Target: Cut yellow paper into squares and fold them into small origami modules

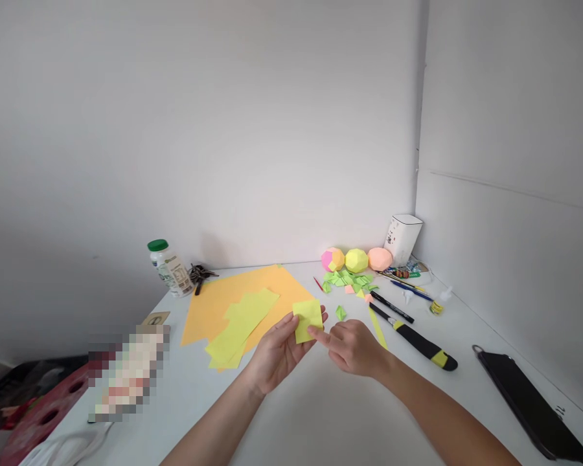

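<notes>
The yellow square [306,312] is hiding parts of the fingers of the left hand [273,353], while the right hand's [354,347] index fingertip is covering a bit of that square. Both forearms are running out past the bottom edge, as is the white cable [68,446]. Coarse pixels are masking an object [133,369] at left. Yellow-green sheets [247,320] are overlapping the orange sheet [267,278]. The bottle's [171,270] print is appearing too small for reading.
</notes>
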Demonstrator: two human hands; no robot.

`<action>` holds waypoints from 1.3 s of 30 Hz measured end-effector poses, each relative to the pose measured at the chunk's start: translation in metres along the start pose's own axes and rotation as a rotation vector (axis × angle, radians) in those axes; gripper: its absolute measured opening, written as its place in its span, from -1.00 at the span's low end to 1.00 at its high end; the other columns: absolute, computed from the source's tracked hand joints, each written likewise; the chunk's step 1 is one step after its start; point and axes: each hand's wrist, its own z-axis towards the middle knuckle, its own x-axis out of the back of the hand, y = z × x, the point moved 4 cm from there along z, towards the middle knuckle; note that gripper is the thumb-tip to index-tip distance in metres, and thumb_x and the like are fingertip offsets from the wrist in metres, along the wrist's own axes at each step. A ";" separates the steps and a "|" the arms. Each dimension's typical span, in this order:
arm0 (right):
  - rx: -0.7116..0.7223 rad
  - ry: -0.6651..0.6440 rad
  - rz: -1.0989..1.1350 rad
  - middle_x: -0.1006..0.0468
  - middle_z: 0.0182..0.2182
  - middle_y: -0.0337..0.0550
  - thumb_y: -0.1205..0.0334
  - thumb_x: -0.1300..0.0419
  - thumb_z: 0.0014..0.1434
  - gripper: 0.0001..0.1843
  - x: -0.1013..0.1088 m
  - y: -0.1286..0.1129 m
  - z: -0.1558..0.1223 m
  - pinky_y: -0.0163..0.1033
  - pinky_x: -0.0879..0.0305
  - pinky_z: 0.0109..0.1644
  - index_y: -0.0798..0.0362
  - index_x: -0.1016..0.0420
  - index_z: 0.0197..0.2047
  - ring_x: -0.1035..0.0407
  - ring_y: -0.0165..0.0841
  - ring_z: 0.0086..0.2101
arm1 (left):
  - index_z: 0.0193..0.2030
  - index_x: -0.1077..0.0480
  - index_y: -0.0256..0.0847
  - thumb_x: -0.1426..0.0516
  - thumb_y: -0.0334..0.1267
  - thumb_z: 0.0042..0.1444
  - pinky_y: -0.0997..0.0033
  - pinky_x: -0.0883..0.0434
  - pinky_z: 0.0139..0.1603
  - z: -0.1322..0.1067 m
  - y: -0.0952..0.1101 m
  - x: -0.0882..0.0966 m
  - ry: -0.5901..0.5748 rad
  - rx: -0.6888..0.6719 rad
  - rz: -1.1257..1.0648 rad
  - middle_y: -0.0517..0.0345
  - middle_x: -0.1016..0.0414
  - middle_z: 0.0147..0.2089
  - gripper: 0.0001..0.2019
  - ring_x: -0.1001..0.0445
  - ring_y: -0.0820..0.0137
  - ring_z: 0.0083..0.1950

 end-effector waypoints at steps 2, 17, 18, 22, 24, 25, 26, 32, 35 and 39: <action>0.000 0.000 -0.002 -0.28 -0.63 -0.35 0.48 0.08 0.12 -0.36 0.000 0.000 0.000 -0.29 0.09 -0.54 0.08 -0.01 0.29 -0.12 -0.42 -0.61 | 0.00 -0.42 -0.36 -0.01 -0.30 0.25 0.09 -0.14 0.28 0.000 0.000 0.000 0.006 0.001 -0.001 -0.12 -0.38 0.16 -0.72 -0.22 0.12 0.27; -0.016 0.000 -0.004 -0.27 -0.63 -0.36 0.48 0.07 0.11 -0.38 0.001 0.000 0.001 -0.30 0.11 -0.54 0.07 -0.06 0.26 -0.08 -0.41 -0.62 | -0.04 -0.46 -0.31 -0.04 -0.28 0.23 0.11 -0.16 0.27 -0.001 -0.001 -0.003 0.015 0.016 0.021 -0.07 -0.42 0.13 -0.74 -0.20 0.13 0.27; -0.017 -0.001 0.000 -0.28 -0.63 -0.35 0.48 0.08 0.11 -0.39 0.002 0.000 0.001 -0.30 0.11 -0.54 0.07 -0.07 0.25 -0.08 -0.41 -0.61 | -0.05 -0.47 -0.31 -0.05 -0.28 0.23 0.10 -0.16 0.27 -0.001 -0.001 -0.003 0.013 0.017 0.022 -0.07 -0.42 0.13 -0.74 -0.20 0.13 0.27; -0.022 -0.006 0.010 -0.28 -0.62 -0.35 0.48 0.08 0.10 -0.41 0.003 -0.001 0.002 -0.30 0.11 -0.53 0.07 -0.11 0.23 -0.08 -0.41 -0.62 | -0.07 -0.47 -0.30 -0.08 -0.26 0.20 0.08 -0.14 0.27 -0.001 -0.002 -0.002 0.021 0.016 0.031 -0.06 -0.43 0.12 -0.75 -0.18 0.10 0.28; -0.023 -0.011 0.012 -0.28 -0.63 -0.35 0.48 0.07 0.10 -0.42 0.002 -0.001 0.001 -0.30 0.10 -0.53 0.07 -0.14 0.21 -0.09 -0.42 -0.61 | -0.06 -0.47 -0.29 -0.08 -0.25 0.20 0.08 -0.13 0.27 -0.001 -0.002 -0.001 0.021 0.015 0.035 -0.06 -0.42 0.12 -0.75 -0.18 0.10 0.28; -0.021 -0.012 0.014 -0.28 -0.63 -0.35 0.48 0.07 0.10 -0.43 0.002 -0.001 0.001 -0.31 0.10 -0.53 0.06 -0.14 0.21 -0.09 -0.42 -0.61 | -0.07 -0.47 -0.30 -0.08 -0.25 0.20 0.08 -0.13 0.27 -0.001 -0.002 -0.002 0.018 0.015 0.036 -0.06 -0.42 0.12 -0.75 -0.19 0.10 0.28; -0.021 -0.013 0.015 -0.28 -0.62 -0.35 0.48 0.07 0.10 -0.43 0.001 -0.001 0.001 -0.31 0.10 -0.53 0.06 -0.15 0.20 -0.10 -0.42 -0.61 | -0.07 -0.48 -0.29 -0.08 -0.25 0.20 0.08 -0.13 0.27 -0.001 -0.002 -0.002 0.017 0.016 0.037 -0.06 -0.42 0.13 -0.76 -0.19 0.11 0.28; -0.038 0.008 0.029 -0.32 -0.62 -0.34 0.49 0.08 0.11 -0.44 0.002 0.001 0.002 -0.30 0.04 -0.54 0.08 -0.13 0.21 -0.14 -0.42 -0.61 | -0.07 -0.47 -0.29 -0.10 -0.24 0.19 0.10 -0.12 0.28 -0.001 -0.003 -0.004 0.012 0.026 0.052 -0.07 -0.43 0.11 -0.76 -0.23 0.12 0.25; -0.129 0.114 0.097 -0.41 -0.56 -0.30 0.50 0.09 0.17 -0.48 0.008 0.005 0.004 -0.32 -0.05 -0.52 0.09 -0.11 0.20 -0.24 -0.42 -0.57 | -0.03 -0.45 -0.30 -0.08 -0.22 0.20 0.09 -0.14 0.26 -0.001 -0.003 -0.004 -0.010 0.032 0.047 -0.09 -0.43 0.11 -0.72 -0.28 0.13 0.22; -0.206 0.156 0.310 -0.51 -0.46 -0.23 0.42 0.04 0.25 -0.71 0.011 0.009 0.004 -0.38 -0.19 -0.46 0.03 -0.29 0.02 -0.34 -0.46 -0.51 | -0.03 -0.46 -0.30 -0.11 -0.21 0.19 0.11 -0.16 0.23 -0.001 -0.003 -0.003 -0.005 0.023 0.097 -0.10 -0.45 0.09 -0.72 -0.34 0.12 0.16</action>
